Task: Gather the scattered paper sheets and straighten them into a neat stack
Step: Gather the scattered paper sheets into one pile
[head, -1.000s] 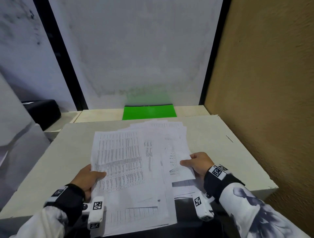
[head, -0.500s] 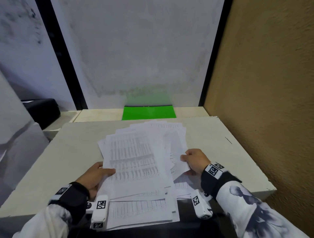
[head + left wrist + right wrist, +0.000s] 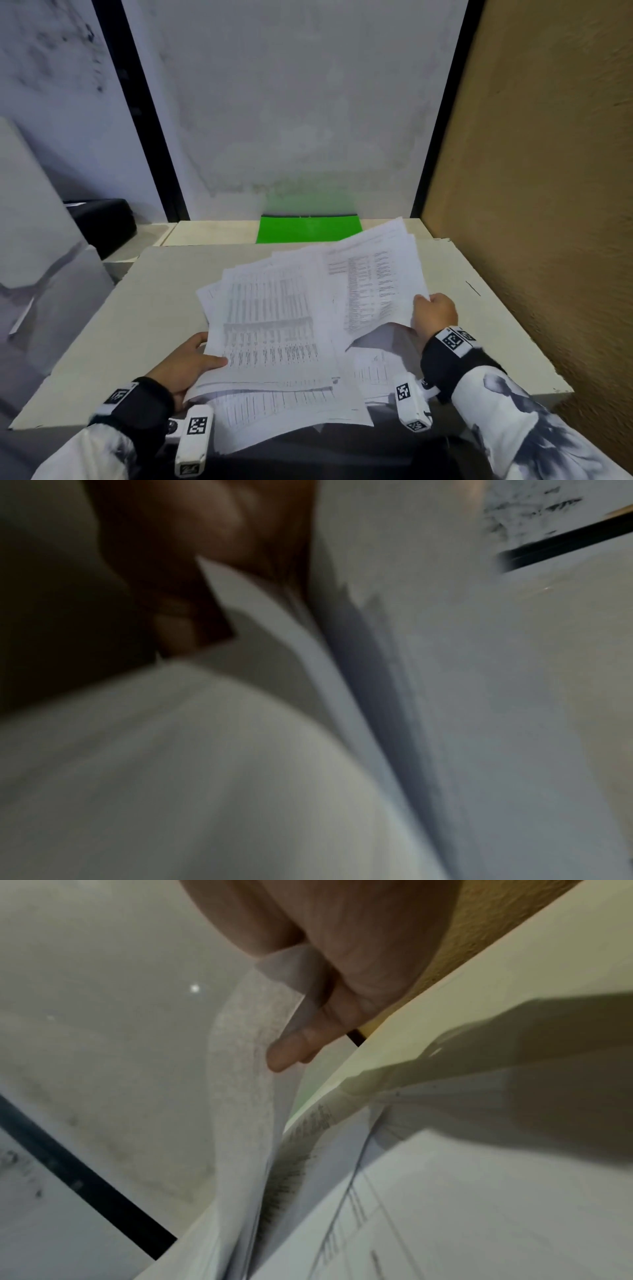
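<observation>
Paper sheets: a loose, fanned pile of printed pages (image 3: 274, 325) lies on the near half of the pale table (image 3: 144, 308), its edges out of line and its near end hanging past the table's front edge.
Lifted sheets: a smaller batch (image 3: 376, 274) stands raised off the pile at about 2 o'clock from it, tilted, its far corner reaching toward the green folder.
Left hand: the left hand (image 3: 186, 366) sits at 8 o'clock of the pile, thumb laid on top of the upper page, fingers tucked under the stack's left edge, so it grips that edge. In the left wrist view the hand (image 3: 192, 561) is dark and blurred, with page edges (image 3: 342, 696) running past it.
Right hand: the right hand (image 3: 435, 313) is at 3 o'clock of the pile, curled, pinching the lower right corner of the lifted sheets. The right wrist view shows the fingers (image 3: 291, 1047) close together behind the curved paper (image 3: 240, 1096), and more printed pages below.
Green folder: the folder (image 3: 308, 229) lies flat at 12 o'clock, beyond the table's far edge, against the white wall panel (image 3: 291, 120).
Right side: a brown textured board (image 3: 548, 205) stands along the table at 3 o'clock.
Left side: a black object (image 3: 102, 222) sits at 10 o'clock; I cannot tell what it is.
</observation>
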{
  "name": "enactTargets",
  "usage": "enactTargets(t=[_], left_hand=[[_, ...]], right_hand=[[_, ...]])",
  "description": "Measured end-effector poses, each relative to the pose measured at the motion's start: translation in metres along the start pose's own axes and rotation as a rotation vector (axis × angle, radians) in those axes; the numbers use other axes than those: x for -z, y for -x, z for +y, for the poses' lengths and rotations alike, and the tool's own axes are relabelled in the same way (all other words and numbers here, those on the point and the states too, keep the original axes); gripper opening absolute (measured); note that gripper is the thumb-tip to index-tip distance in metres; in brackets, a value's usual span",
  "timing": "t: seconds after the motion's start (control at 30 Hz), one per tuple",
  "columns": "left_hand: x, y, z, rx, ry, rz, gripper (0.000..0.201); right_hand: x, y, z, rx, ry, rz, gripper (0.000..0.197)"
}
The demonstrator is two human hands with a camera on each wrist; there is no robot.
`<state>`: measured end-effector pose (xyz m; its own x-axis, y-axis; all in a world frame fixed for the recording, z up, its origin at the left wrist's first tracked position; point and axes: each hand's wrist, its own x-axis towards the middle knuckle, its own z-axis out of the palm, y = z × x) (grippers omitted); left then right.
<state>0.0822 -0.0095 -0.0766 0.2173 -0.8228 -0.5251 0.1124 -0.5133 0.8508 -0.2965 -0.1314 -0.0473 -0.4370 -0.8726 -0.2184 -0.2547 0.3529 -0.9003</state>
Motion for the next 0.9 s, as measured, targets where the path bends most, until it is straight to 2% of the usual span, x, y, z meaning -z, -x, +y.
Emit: enactTargets(t=[0.07,0.2,0.23,0.33,0.43,0.5,0.6,0.67,0.77,0.87,0.9], left_hand=[[0.005,-0.002,-0.002,-0.016,0.022,0.048,0.046],[0.004,-0.001,-0.004,-0.041,0.077,0.028,0.048],[0.002,0.0,-0.003,-0.046,0.08,0.023,0.047],[0.001,-0.001,-0.001,-0.029,0.072,0.01,0.041],[-0.001,0.001,0.004,0.025,0.122,-0.03,0.04],[-0.005,0.002,0.006,0.041,0.172,-0.054,0.038],[-0.017,0.009,0.011,0.053,0.223,-0.102,0.038],[-0.024,0.012,0.011,0.043,0.246,-0.125,0.042],[-0.031,0.013,0.012,0.048,0.281,-0.12,0.049],[-0.032,0.012,0.013,0.089,0.299,-0.041,0.037],[-0.033,0.012,0.013,0.087,0.321,-0.036,0.038]], right_hand=[[0.006,0.004,0.004,-0.035,-0.06,0.005,0.028],[0.021,0.023,0.013,-0.12,-0.193,-0.021,0.018],[0.026,0.026,0.016,-0.12,-0.221,0.006,0.018],[0.048,0.027,0.018,-0.081,-0.382,0.185,0.037],[0.07,0.029,0.004,-0.058,-0.538,0.213,0.022],[0.071,0.033,-0.007,-0.065,-0.682,0.139,0.016],[0.047,0.057,-0.024,-0.093,-0.792,0.0,0.012],[0.022,0.083,-0.029,-0.142,-0.82,-0.134,0.021],[-0.01,0.116,-0.021,-0.257,-0.644,-0.32,0.029],[-0.04,0.146,-0.005,-0.323,-0.519,-0.415,0.027],[-0.049,0.156,0.0,-0.35,-0.513,-0.463,0.027]])
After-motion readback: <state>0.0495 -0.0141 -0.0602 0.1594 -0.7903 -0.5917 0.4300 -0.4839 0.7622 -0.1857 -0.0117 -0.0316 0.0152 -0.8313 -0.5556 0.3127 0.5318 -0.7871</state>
